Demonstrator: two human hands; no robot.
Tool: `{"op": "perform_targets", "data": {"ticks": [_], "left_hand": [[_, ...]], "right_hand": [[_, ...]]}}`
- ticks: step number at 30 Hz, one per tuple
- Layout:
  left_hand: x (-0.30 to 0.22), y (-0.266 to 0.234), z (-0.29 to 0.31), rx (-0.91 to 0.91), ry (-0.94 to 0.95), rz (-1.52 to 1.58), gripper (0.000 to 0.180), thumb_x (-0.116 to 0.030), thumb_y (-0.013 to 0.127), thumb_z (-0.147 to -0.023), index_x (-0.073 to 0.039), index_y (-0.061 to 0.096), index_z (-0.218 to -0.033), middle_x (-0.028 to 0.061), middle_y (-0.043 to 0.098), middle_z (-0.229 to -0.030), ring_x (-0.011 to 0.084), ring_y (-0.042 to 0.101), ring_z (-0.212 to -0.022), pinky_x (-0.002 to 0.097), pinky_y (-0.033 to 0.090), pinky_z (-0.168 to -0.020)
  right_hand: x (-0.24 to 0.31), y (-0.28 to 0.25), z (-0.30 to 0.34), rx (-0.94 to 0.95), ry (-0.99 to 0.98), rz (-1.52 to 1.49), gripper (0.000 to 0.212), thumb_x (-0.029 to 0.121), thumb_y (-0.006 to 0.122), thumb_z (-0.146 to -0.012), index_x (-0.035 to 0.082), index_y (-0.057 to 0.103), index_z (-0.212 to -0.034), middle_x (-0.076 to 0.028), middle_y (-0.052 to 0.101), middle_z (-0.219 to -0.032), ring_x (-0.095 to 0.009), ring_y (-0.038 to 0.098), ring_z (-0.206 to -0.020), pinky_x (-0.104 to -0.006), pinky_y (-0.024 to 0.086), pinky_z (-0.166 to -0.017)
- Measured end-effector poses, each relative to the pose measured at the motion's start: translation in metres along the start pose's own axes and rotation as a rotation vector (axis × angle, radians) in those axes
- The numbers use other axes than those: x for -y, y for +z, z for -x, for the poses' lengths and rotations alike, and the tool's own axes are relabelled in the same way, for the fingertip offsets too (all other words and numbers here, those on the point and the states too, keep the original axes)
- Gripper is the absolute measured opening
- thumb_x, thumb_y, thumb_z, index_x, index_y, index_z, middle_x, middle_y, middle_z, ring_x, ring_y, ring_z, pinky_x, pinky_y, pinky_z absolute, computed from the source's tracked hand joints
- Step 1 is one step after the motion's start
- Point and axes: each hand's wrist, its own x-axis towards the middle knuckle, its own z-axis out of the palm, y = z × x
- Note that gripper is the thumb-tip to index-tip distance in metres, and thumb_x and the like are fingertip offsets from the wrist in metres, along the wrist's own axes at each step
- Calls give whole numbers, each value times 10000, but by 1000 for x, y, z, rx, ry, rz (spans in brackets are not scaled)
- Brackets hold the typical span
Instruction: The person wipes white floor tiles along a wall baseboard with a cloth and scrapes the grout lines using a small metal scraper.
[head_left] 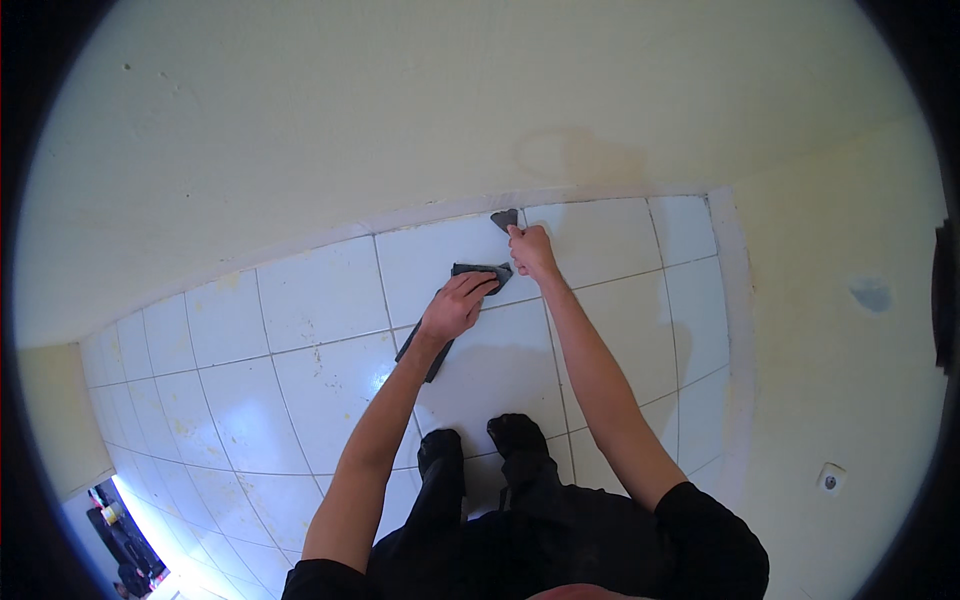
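A broad wall (330, 120) of matte cream paint is filling the upper view, its smooth face carrying a few small dark pits and a faint tan stain. Below it a floor (325, 290) of glossy white square tiles is reflecting bluish light; thin grey grout lines are bending with the lens, and yellowish specks are dotting some tiles. A second wall (810, 330), duller and mottled, is standing at the right. A narrow pale skirting (732, 250) with a rough, worn edge is running along the foot of both walls.

Soft black trousers (590, 530) are covering the person's legs. A dark, cloth-like piece (440, 362) is lying crumpled on the tiles, its straight-edged strips showing on both sides of the left hand (458, 305). That hand is resting over it, fingers bent; whether it is gripping or only pressing, I cannot tell. The right hand (530, 250) is gripping a small scraper (505, 219), fingers curled around the hidden handle. Two dark-covered feet (518, 433) are standing flat on the tiles.

A smooth grey oval patch (871, 295) is marking the right wall, and a round-faced white socket (831, 480) is sitting lower down. The scraper's flat, dark blade is flaring like a fan, its wide edge pointing toward the skirting, just beside it.
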Motion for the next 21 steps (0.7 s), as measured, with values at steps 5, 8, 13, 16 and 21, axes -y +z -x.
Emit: {"op": "perform_targets", "data": {"ticks": [5,8,13,16,21], "left_hand": [[-2,-1,-1,12,-12,-8,440,5,616,-813,-107,661,-1236,56,632,-1291,256,583,-1188,399,496,-1002],[0,-2,1,12,-6,-18,441,4,618,-811,-107,661,-1235,56,633,-1291,256,582,-1189,400,495,-1001],[-2,-2,-2,6,-4,-12,446,10,618,-806,-106,661,-1234,55,634,-1287,257,583,-1190,397,498,-997],[-2,-2,-2,1,3,-13,444,12,616,-807,-103,661,-1233,56,634,-1287,258,587,-1184,396,499,-995],[-2,-2,-3,10,5,-4,430,13,613,-812,-99,664,-1225,57,634,-1288,259,591,-1177,393,499,-995]], "right_hand": [[-8,6,-1,4,-20,-8,423,366,552,-1031,69,502,-735,12,414,-541,-90,343,-366,-291,235,-323],[-11,14,3,85,101,-316,430,374,549,-1032,58,502,-744,8,421,-547,-88,347,-368,-289,241,-324],[-21,20,0,-102,-168,50,425,408,535,-1034,96,488,-749,28,387,-547,-87,292,-366,-281,204,-328],[-24,23,-3,-136,-155,75,439,411,539,-1031,92,510,-731,17,417,-539,-100,336,-361,-288,238,-319],[-25,14,-11,111,125,-421,463,397,549,-1027,61,543,-709,-10,469,-530,-118,427,-365,-299,303,-312]]}}
